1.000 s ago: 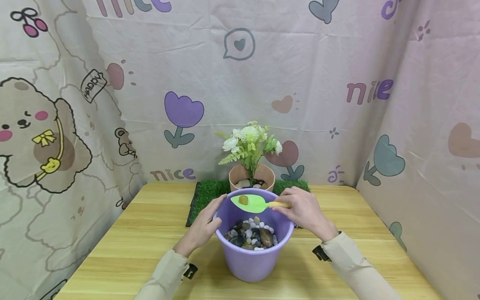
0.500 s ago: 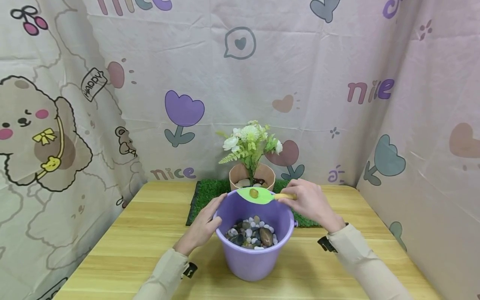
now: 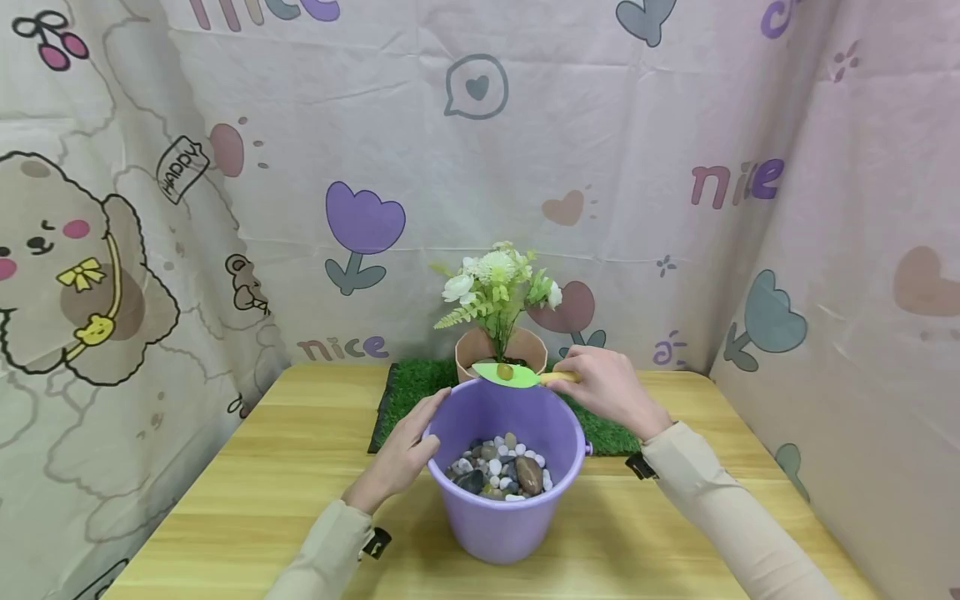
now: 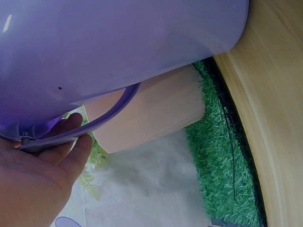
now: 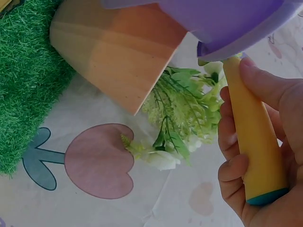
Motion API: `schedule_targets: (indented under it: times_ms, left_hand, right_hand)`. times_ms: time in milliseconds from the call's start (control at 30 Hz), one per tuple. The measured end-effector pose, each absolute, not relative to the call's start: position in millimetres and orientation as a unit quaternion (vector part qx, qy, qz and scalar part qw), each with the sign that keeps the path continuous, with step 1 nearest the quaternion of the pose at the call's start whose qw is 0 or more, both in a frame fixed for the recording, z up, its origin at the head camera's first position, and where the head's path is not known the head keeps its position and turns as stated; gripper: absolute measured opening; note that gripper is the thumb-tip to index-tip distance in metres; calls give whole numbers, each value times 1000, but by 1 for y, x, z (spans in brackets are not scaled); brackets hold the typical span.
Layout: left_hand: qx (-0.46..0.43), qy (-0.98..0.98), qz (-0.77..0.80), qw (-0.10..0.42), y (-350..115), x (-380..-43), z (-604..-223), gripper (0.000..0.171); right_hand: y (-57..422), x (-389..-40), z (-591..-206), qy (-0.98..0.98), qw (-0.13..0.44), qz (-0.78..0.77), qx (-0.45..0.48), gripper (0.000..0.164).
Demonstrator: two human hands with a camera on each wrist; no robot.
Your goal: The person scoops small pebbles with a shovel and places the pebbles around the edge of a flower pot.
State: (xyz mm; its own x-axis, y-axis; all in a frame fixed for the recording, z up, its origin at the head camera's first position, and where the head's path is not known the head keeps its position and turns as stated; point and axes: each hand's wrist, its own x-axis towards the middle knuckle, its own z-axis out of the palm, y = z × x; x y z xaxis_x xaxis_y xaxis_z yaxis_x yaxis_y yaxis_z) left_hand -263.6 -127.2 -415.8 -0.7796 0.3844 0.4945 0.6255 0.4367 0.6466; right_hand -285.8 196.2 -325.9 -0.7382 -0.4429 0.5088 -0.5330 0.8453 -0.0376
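Observation:
My right hand (image 3: 611, 383) grips the yellow handle of a toy trowel (image 5: 258, 137). Its green blade is level above the far rim of the purple bucket (image 3: 502, 529), overlapping the front of the flower pot in the head view. One small amber pebble (image 3: 506, 372) lies on the blade. My left hand (image 3: 397, 458) holds the bucket at its left rim; in the left wrist view its fingers (image 4: 78, 156) reach around the bucket's hanging handle (image 4: 109, 113). Inside the bucket lie several white, grey and brown stones (image 3: 498, 471).
Behind the bucket, a peach flower pot (image 3: 467, 350) with white flowers (image 3: 495, 283) stands on a green turf mat (image 3: 611, 433). The wooden table (image 3: 247, 500) is enclosed by a patterned cloth (image 3: 480, 167) at the back and sides.
The trowel with the pebble has moved up and away from me, from above the bucket's opening to its far rim by the pot. My left hand has stayed on the bucket.

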Motion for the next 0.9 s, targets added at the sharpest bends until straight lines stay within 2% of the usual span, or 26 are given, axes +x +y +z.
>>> schedule_targets:
  times_ms: [167, 433, 900]
  left_hand:
    - [-302, -836, -441, 123, -127, -262, -416, 67]
    - [-298, -837, -440, 129, -126, -262, -415, 67]
    - [-302, -836, -438, 134, -129, -262, -414, 69]
  right_hand:
    - [195, -294, -328, -938, 224, 97, 245, 17]
    - [196, -300, -331, -948, 198, 120, 220, 19]
    - [197, -303, -335, -948, 199, 134, 207, 22]
